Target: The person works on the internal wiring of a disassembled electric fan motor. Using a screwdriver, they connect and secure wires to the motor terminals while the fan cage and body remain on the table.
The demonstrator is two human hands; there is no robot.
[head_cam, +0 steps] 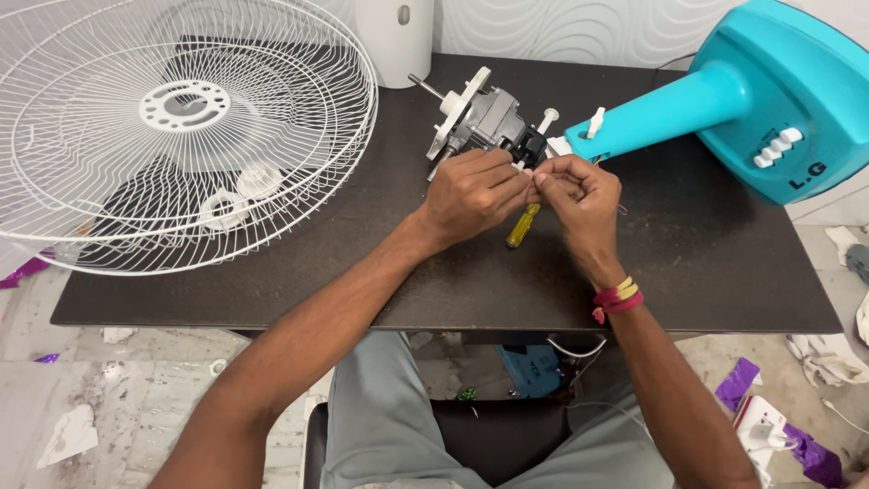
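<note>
Fan motor (484,122) lies on its side near the far middle of the dark tabletop (362,263), its shaft pointing toward the back, its rear end just beside the neck of the turquoise fan stand (724,100); far left, a white wire fan guard (181,127) leans over the tabletop, well apart from the work; the left hand (471,192) is pinched shut at the motor's rear, its grip closed on something too small to make out, probably a thin wire; a yellow-handled screwdriver (523,226) lies just under both hands; the right hand (579,195) meets it fingertip to fingertip, likewise closed on a small part I cannot identify; fine coloured wires (619,209) trail beside it. Doing this well, in my judgement, calls for steady wrists, short pulls, and no strain on the wires where they leave the motor.
</note>
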